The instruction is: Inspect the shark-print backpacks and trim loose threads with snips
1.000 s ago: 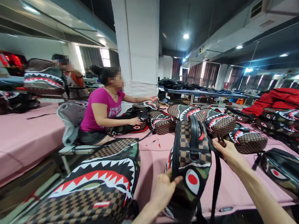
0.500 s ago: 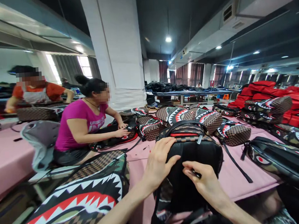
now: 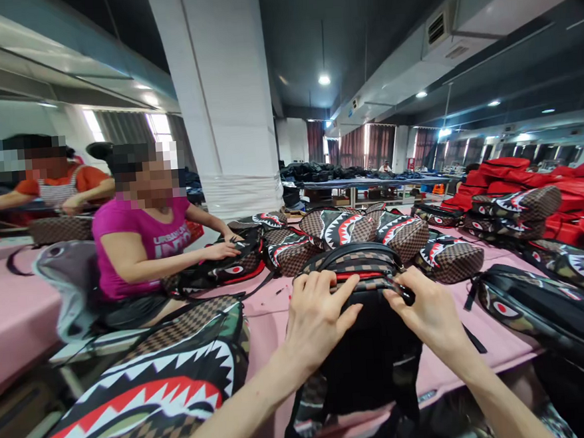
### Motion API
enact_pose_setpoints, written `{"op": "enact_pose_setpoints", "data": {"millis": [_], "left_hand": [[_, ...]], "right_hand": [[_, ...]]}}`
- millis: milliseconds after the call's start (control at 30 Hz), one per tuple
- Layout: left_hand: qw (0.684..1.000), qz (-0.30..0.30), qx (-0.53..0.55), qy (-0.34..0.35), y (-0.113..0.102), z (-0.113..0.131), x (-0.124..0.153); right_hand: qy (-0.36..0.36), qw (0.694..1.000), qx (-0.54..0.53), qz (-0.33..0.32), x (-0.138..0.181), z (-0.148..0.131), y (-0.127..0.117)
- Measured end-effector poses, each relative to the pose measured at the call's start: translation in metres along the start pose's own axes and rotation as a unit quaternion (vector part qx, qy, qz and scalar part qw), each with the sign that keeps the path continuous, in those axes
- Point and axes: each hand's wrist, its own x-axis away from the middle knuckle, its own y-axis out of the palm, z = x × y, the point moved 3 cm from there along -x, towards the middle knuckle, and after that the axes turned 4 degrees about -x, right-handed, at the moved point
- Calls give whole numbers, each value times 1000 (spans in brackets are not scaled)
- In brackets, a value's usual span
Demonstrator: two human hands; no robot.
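Note:
A black and brown-checked backpack [image 3: 381, 346] stands upright in front of me, its black padded back toward me. A black loop handle and a strip of red show along its top. My left hand [image 3: 318, 310] rests on the top left edge, fingers apart and thumb stretched over the black panel. At the top right edge, my right hand [image 3: 425, 306] is closed around a small black tool [image 3: 406, 294], with its tip by the checked trim. The tool is too covered by my fingers to name its kind.
A shark-mouth backpack [image 3: 148, 389] lies at the left. Several similar bags [image 3: 340, 229] spread over the pink table [image 3: 266, 317], with a black one [image 3: 543, 308] at the right. Red bags [image 3: 575, 192] are piled behind. A co-worker [image 3: 143, 243] handles a bag at the left.
My right hand has moved up from the black back panel to the top right edge with the tool. My left hand stays near the top left. The co-worker's head has turned.

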Motion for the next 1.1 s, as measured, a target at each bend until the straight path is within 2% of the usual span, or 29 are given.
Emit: {"op": "enact_pose_setpoints", "data": {"millis": [133,300,433,600,767,833,900,967,1033,1100], "left_hand": [[999,36,1,1,-4,14,10],[999,17,-28,21,-12,36,16],[997,0,-76,16,-18,46,19],[996,-12,-81,27,-19,51,20],[996,2,11,88,-25,58,33],[994,11,39,98,-28,59,39],[994,12,55,96,-31,56,41],[994,6,68,87,-33,51,40],[993,2,77,85,-34,44,40],[992,5,77,96,-34,37,41]], "right_hand": [[36,999,-33,17,11,13,-14],[40,996,-81,16,25,22,-26],[58,992,-98,47,43,22,-34],[42,994,9,105,55,15,-44],[51,981,171,70,44,14,-40],[56,979,191,52,39,16,-38],[48,990,131,33,34,20,-39],[39,999,-5,6,29,24,-42],[38,989,-146,3,20,25,-46],[46,969,-243,-4,7,23,-45]]}}
